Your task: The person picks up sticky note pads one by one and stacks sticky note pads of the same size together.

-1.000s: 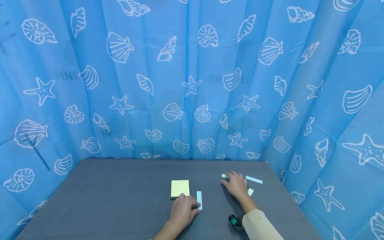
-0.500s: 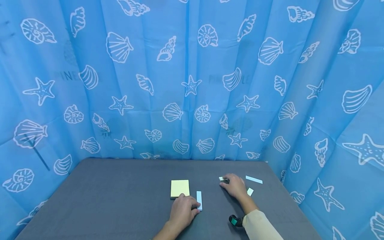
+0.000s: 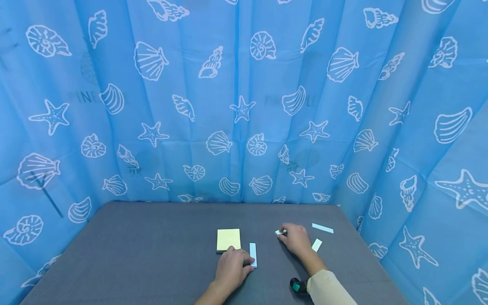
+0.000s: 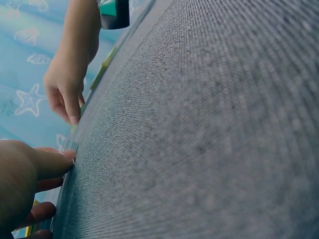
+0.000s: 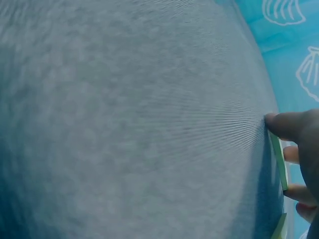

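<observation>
The person's left hand [image 3: 233, 267] lies palm-down on the grey table [image 3: 152, 250], near the front edge. Its fingers are loosely spread and fairly straight, with the tips touching the near end of a pale blue strip [image 3: 253, 254] that lies flat, pointing away from the person. Just to the left of that strip, and just beyond the hand, sits a square pad of yellow sticky notes [image 3: 228, 239].

To the right, the right hand [image 3: 294, 239] rests low over the table with its fingers bent down together. The fingertips press or pinch a small pale slip [image 3: 280, 232] at the hand's far left edge; I cannot tell from here whether the slip is lifted or flat on the cloth. The right wrist view shows one fingertip [image 5: 279, 123] down on the table against a thin greenish edge.

Just right of that hand lies a small pale green slip [image 3: 316, 245], and farther back a second blue strip [image 3: 322, 228] lies at an angle. A cream sleeve [image 3: 329, 288] covers the right forearm, with a dark band at the wrist. Blue seashell curtains [image 3: 244, 106] hang behind the table.
</observation>
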The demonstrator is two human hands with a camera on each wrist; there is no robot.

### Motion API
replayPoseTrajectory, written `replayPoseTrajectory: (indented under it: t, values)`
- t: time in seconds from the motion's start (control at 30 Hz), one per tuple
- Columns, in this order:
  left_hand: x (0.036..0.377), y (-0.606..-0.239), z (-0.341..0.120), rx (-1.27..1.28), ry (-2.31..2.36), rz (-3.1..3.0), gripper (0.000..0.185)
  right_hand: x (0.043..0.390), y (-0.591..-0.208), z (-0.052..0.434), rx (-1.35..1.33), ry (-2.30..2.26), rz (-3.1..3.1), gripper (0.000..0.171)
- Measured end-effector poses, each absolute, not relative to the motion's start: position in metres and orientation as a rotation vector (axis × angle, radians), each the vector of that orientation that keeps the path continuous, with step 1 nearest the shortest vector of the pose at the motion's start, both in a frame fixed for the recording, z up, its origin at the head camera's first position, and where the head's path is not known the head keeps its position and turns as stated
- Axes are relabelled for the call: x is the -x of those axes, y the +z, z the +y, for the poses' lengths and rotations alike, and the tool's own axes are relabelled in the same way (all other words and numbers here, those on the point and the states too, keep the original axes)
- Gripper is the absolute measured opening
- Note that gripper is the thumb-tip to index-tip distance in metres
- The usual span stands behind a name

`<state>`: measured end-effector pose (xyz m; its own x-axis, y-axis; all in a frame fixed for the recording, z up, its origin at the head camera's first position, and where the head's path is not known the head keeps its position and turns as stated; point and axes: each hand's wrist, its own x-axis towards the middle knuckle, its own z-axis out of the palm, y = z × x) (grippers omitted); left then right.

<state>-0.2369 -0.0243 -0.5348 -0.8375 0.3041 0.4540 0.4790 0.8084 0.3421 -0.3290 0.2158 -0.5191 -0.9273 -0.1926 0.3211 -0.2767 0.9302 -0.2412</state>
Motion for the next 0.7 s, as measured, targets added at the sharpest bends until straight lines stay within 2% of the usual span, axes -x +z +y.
replayPoseTrajectory:
  t: [0.17,0.7]
  values:
    - [0.2368,-0.5345,-0.0237,0.584,-0.64,-2.619,0.017,0.3306,-0.5211,0.2162,-0.369,0.368,-2.755,0.013]
    - [0.2365,-0.5354,-0.0243,0.585,-0.665,-2.624,0.017,0.3283,-0.5197,0.2213,-0.353,0.64,-2.744,0.009]
